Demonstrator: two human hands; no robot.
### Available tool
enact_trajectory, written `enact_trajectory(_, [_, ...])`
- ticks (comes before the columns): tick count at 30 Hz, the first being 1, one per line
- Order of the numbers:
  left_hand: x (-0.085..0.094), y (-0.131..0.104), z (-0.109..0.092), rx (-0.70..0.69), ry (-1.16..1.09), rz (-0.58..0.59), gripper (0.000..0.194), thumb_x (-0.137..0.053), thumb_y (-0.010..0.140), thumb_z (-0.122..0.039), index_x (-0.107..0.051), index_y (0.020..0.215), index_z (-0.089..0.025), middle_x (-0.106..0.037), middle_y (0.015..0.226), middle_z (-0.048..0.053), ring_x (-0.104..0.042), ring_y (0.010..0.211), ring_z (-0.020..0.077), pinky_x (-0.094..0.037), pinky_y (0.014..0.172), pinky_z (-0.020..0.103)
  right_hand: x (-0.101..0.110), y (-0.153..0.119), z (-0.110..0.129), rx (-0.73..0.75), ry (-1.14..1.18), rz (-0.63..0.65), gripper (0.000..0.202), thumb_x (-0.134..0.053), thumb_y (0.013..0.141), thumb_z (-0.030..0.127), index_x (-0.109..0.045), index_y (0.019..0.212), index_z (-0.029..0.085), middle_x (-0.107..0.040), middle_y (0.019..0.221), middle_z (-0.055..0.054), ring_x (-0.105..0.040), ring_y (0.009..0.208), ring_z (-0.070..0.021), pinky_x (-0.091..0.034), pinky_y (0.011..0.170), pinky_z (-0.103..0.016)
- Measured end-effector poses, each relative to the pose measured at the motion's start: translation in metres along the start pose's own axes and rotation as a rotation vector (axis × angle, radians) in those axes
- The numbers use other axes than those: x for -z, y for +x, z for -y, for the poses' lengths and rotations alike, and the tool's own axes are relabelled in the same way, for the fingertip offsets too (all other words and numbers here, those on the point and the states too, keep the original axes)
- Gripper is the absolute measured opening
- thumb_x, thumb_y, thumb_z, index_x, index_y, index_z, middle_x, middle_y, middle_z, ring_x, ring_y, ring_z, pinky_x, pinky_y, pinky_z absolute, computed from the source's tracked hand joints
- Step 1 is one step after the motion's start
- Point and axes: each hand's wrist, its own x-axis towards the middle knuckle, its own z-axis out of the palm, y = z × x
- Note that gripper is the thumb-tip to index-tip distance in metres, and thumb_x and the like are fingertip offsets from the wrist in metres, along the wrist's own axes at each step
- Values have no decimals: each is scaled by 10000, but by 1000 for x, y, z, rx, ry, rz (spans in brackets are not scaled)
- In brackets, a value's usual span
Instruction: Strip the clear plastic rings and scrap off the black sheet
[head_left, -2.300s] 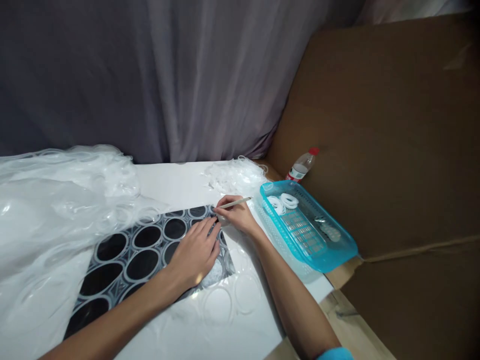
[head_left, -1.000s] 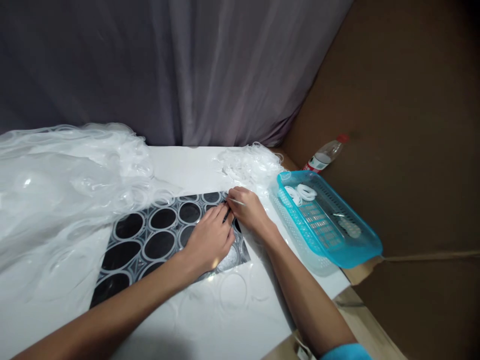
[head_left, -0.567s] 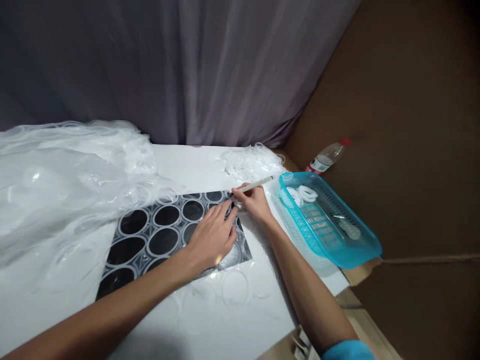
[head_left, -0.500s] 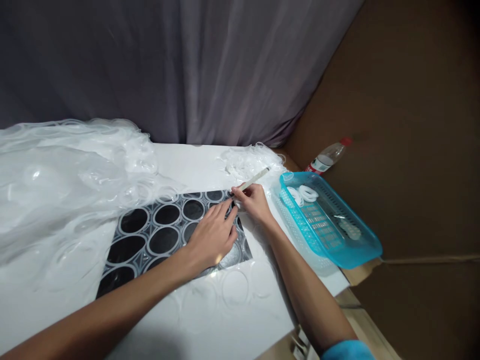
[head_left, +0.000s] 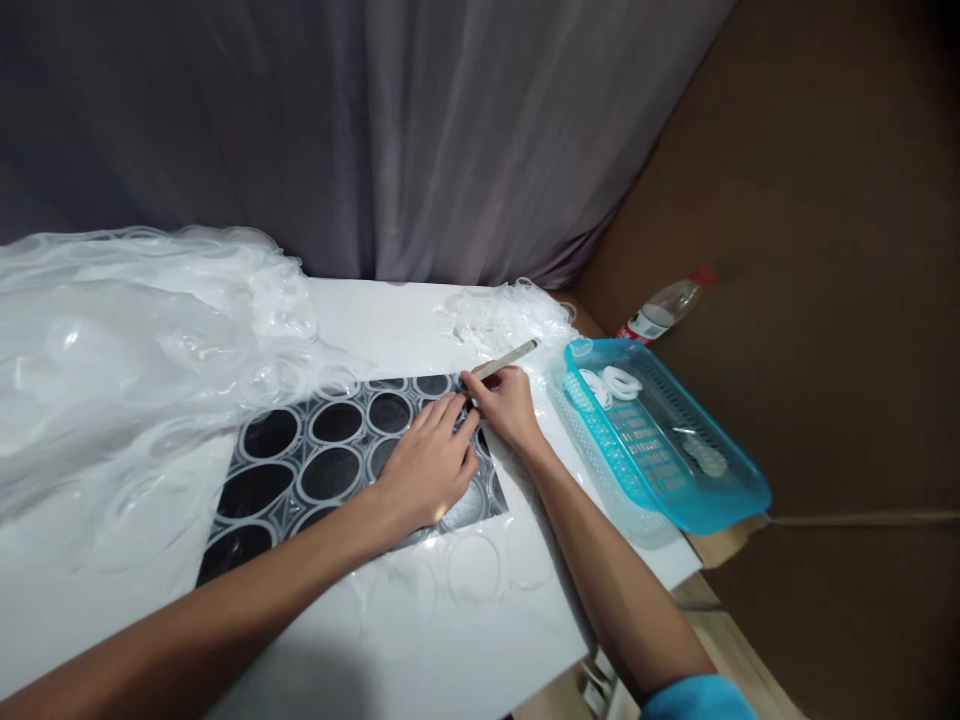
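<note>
My left hand [head_left: 427, 465] lies flat, fingers stretched out, over a clear plastic sheet with ring shapes. Beneath it shows a black rectangle [head_left: 330, 474], with the pale rings standing out against it. At the rectangle's far right corner, my right hand [head_left: 510, 405] is closed round a slim pale pen-shaped tool [head_left: 511, 358] with a dark back end. Its tip is hidden behind my fingers, so I cannot tell whether it is a pen or a craft knife. The left fingertips rest close beside the right hand.
A large heap of clear ring-patterned plastic [head_left: 135, 340] covers the left of the white table [head_left: 390, 310]. Scraps of plastic [head_left: 510, 318] lie at the back. On the right stands a blue basket [head_left: 675, 400] with white rings [head_left: 621, 382], near a red-capped bottle [head_left: 664, 310].
The pen-shaped tool's back end has tipped slightly lower in my right hand. My left hand stays in place; the whole view has shifted a little.
</note>
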Motion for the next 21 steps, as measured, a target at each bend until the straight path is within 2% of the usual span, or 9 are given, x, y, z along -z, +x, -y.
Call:
enact_trajectory(13, [2,1,0,-12,7,2,526,-449,1124,-313,-541,1588,-83,-483,1716,250,-427,1630,377,-350,1346,561,-1,-1,2,37,-112,16,268,-718,1029,347,-801,860,156,-811,841,-77,-745,746,-218,-515,706,-295])
enact_trajectory(18, [4,1,-1,-17,47,17,513,-467,1123,-306,-577,1556,-55,-494,1693,268,-448,1611,393,-362,1337,550,-1,-4,11,103,-376,96,251,-668,1086,305,-740,876,188,-782,865,-71,-695,738,-201,-468,719,-290])
enact_trajectory(21, [6,2,-1,-22,41,21,476,-470,1122,-306,-610,1515,-77,-531,1657,256,-476,1582,387,-392,1317,551,0,-6,18,135,-554,137,235,-637,1117,294,-726,922,196,-782,953,-81,-698,813,-209,-445,746,-293])
